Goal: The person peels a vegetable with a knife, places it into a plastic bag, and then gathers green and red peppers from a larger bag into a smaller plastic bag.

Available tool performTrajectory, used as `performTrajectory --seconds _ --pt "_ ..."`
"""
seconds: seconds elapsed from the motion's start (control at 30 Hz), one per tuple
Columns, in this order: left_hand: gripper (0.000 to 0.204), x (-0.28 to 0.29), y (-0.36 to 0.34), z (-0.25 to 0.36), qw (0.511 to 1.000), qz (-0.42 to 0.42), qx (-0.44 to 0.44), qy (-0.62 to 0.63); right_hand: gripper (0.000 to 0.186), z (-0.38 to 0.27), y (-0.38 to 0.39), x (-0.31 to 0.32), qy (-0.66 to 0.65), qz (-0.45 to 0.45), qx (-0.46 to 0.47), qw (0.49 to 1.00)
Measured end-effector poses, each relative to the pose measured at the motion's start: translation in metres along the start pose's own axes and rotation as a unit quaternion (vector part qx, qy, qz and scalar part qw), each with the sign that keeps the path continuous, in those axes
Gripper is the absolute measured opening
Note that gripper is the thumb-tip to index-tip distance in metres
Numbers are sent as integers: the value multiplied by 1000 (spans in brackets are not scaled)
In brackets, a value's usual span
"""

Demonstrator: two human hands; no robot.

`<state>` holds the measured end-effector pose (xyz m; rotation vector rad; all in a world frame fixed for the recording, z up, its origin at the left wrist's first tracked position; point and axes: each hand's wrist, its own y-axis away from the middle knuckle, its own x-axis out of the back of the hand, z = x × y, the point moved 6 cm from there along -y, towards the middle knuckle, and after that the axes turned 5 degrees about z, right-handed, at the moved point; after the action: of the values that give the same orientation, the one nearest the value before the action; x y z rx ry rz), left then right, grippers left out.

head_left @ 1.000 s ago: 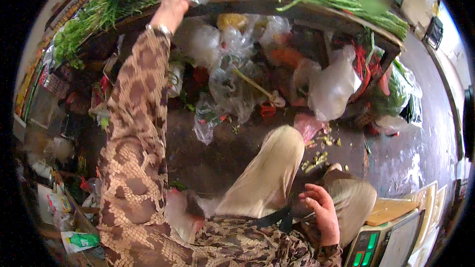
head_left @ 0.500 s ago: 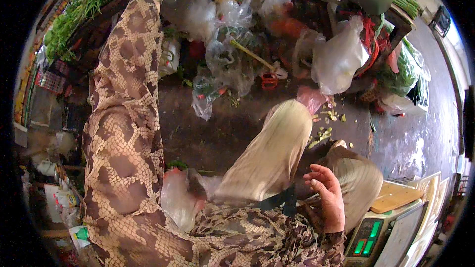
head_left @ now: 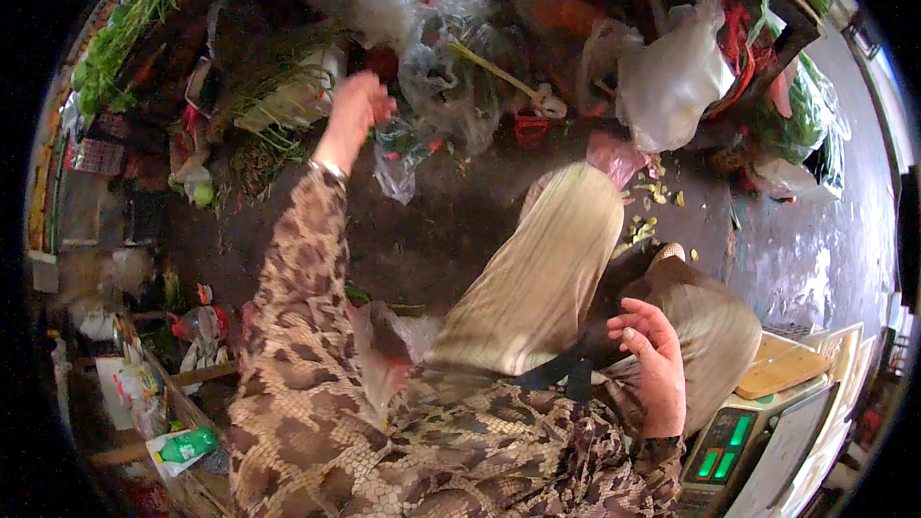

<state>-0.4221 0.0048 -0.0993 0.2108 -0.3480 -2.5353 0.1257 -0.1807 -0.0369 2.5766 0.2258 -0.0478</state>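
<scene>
My left hand [head_left: 357, 117], slightly blurred, hangs over the floor at the end of my outstretched, patterned sleeve. Its fingers look loosely apart, and nothing shows in them. Beside it are bundles of green stalks [head_left: 273, 86] and clear plastic bags [head_left: 446, 86]. My right hand [head_left: 654, 364] is held above my right thigh, fingers half bent and apart, holding nothing. A kitchen scale [head_left: 724, 451] with a green-lit display stands close by it on the right. Between my knees and the bags, a pink plastic bag [head_left: 614, 155] lies near scattered yellowish-green scraps [head_left: 643, 227].
A big white plastic bag [head_left: 672, 82] hangs at the far right beside red bags [head_left: 734, 53]. An orange-red basket-like item [head_left: 531, 129] lies near a long pale stick [head_left: 494, 72]. Leafy greens [head_left: 153, 24] fill the far left. A wooden board [head_left: 782, 366] lies by the scale.
My left hand has come back from the far edge, lower and slightly right, over the floor near the bags. My right hand keeps its pose. The whole view has shifted slightly.
</scene>
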Motion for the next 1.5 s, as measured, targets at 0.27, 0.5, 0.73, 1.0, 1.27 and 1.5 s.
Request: performTrajectory --seconds 0.27,0.5,0.73,1.0,1.27,1.5 --pt "22 113 29 -263 973 98 209 34 36 10 -18 -2 38 36 -77 996" --pt "66 114 22 -318 953 147 263 34 39 16 -39 -8 65 33 -155 985" --pt "87 139 -5 -355 960 135 207 131 37 12 -54 -21 48 39 -195 979" --pt "27 144 -13 -376 961 49 253 -98 35 13 -58 -22 14 28 -190 981" --pt "30 114 116 -336 953 16 213 -216 35 0 -49 -28 23 19 -163 986" --pt "15 65 159 -213 980 51 161 -105 35 1 -37 -19 39 -16 -98 994"
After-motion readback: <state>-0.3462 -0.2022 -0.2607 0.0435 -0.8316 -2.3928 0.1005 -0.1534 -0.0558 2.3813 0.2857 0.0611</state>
